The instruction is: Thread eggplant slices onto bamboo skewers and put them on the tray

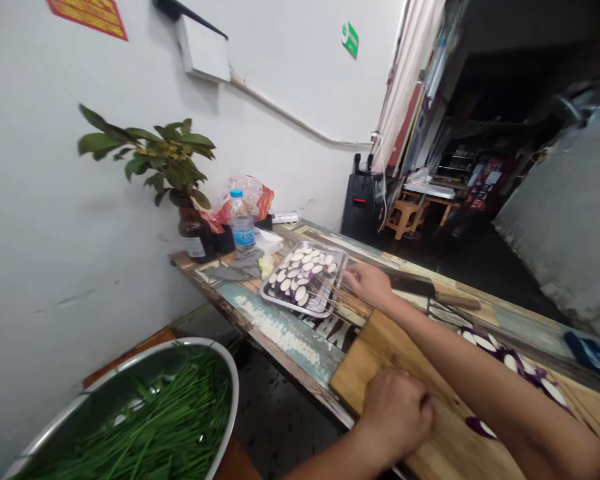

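My right hand (370, 283) reaches across the table to the near edge of a metal tray (280, 301) that holds several skewered eggplant slices. Its fingers are pinched on a bundle of thin bamboo skewers (337, 301) lying between the tray and a wooden cutting board (380, 350). My left hand (397, 413) rests on the board's front part as a closed fist; what it holds is hidden. More purple-skinned eggplant slices (510, 361) lie on the board behind my right forearm. A cleaver (416, 285) with a wooden handle lies just beyond my right hand.
A steel bowl (233, 383) of green chives stands low at the left, off the table. At the table's far end are a potted plant (166, 160), a water bottle (241, 225) and a grey cloth (241, 267). A black speaker (360, 200) and a stool (405, 217) stand beyond.
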A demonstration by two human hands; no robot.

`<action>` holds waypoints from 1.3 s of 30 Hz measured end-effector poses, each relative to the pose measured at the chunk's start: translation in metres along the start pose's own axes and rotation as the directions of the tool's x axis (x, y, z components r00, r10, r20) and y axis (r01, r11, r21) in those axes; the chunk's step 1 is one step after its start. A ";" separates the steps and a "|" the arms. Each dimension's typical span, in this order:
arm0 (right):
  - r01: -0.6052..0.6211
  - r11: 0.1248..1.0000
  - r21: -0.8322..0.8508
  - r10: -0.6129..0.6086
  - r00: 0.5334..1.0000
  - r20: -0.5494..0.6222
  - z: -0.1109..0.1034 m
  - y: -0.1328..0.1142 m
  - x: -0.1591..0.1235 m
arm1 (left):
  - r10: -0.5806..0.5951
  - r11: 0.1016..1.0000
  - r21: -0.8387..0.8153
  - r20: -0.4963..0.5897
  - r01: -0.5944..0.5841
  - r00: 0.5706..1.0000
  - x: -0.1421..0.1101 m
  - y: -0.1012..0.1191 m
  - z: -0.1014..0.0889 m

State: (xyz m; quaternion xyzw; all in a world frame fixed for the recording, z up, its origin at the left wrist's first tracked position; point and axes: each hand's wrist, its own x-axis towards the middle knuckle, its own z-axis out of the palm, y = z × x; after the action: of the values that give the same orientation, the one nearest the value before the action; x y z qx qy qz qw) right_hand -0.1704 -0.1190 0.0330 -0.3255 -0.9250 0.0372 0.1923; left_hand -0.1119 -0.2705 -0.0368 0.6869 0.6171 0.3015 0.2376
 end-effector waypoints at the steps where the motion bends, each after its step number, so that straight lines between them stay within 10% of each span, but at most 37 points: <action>1: -0.023 1.000 -0.011 0.023 1.000 -0.008 -0.014 0.016 -0.013 | -0.003 1.000 0.018 -0.038 0.004 0.999 0.000 0.001 -0.001; 6: -0.301 0.941 -0.156 0.294 0.953 -0.067 -0.103 0.131 -0.120 | 0.039 0.999 0.023 -0.147 -0.036 0.988 -0.005 0.003 -0.004; 9: -0.590 0.744 -0.315 0.604 0.794 -0.061 -0.151 0.191 -0.209 | 0.038 0.998 0.055 -0.141 -0.030 0.989 -0.002 -0.003 -0.004; 12: -0.727 0.560 -0.396 0.791 0.612 -0.005 -0.170 0.218 -0.289 | 0.002 0.991 0.135 -0.133 0.016 0.991 0.001 -0.007 -0.005; 15: -0.766 0.538 -0.352 0.829 0.556 0.058 -0.162 0.218 -0.336 | -0.037 0.980 0.189 -0.131 0.062 0.991 0.000 -0.006 -0.007; 27: -0.798 0.533 -0.281 0.842 0.534 0.081 -0.126 0.217 -0.345 | -0.057 0.986 0.151 -0.125 0.076 0.990 0.002 0.007 -0.010; 39: -0.754 0.559 -0.346 0.818 0.570 0.080 -0.125 0.228 -0.339 | 0.072 0.937 0.341 0.006 -0.070 0.997 0.093 0.070 0.017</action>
State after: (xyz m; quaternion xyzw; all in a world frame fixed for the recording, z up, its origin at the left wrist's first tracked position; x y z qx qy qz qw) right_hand 0.2532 -0.1564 -0.0079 -0.7223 -0.6910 0.0294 -0.0010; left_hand -0.0450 -0.1860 0.0113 0.7386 0.6354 0.2006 0.1020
